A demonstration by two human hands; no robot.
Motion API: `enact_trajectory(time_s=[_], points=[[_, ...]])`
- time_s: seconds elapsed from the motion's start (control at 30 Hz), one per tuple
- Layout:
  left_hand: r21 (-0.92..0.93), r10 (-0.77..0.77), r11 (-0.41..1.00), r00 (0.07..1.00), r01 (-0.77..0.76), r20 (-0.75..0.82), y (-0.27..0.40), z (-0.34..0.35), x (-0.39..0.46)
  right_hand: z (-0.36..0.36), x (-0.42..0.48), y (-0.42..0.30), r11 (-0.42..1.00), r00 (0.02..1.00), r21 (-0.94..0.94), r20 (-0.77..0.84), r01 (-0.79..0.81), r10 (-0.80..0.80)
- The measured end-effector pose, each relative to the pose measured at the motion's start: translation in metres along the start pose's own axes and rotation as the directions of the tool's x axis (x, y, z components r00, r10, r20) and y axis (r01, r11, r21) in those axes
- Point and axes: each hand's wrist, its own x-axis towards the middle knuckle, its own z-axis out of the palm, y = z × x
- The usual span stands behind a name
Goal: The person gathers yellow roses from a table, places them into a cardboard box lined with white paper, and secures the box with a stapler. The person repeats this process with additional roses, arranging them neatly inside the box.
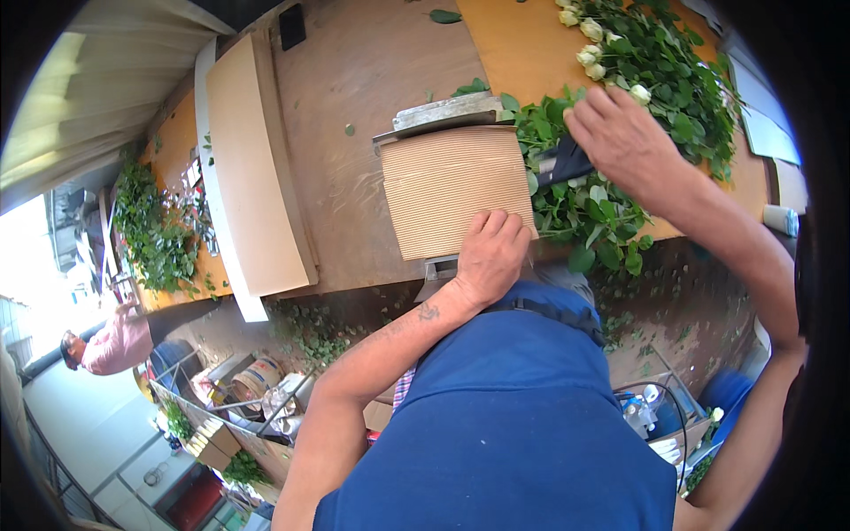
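A sheet of corrugated cardboard [455, 189] lies at the table's near edge, its ridged side up. My left hand [495, 249] grips its lower right corner, fingers curled over the top. Behind the sheet stands a metal bracket [448, 114]; another metal piece [441, 267] shows under its near edge. My right hand [611, 129] is over leafy rose stems [597, 212] to the right, its fingers curled. Just below that hand is a black tool [564, 162] with a grey end, partly covered. Whether the fingers hold it is hidden.
White roses [591, 53] with dense foliage [671, 86] are heaped at the far right. Long cardboard sheets [255, 172] and a dark phone-like object [291, 27] lie to the left. More foliage [156, 232] is at the far left, near another person [119, 345]. Fallen leaves litter the floor.
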Motion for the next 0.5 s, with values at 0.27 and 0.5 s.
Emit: enact_trajectory(time_s=[0.27, 0.5], points=[[-0.078, -0.067, 0.995, 0.997, 0.066, -0.022, 0.0, 0.005, 0.011, -0.015, -0.034, -0.071, 0.998, 0.995, 0.041, -0.084, 0.049, -0.045], [-0.089, -0.181, 0.978, 0.981, 0.187, 0.072, -0.004, 0.01, 0.021, -0.022, -0.036, -0.095, 0.999, 0.991, -0.042, -0.132, 0.01, -0.015]])
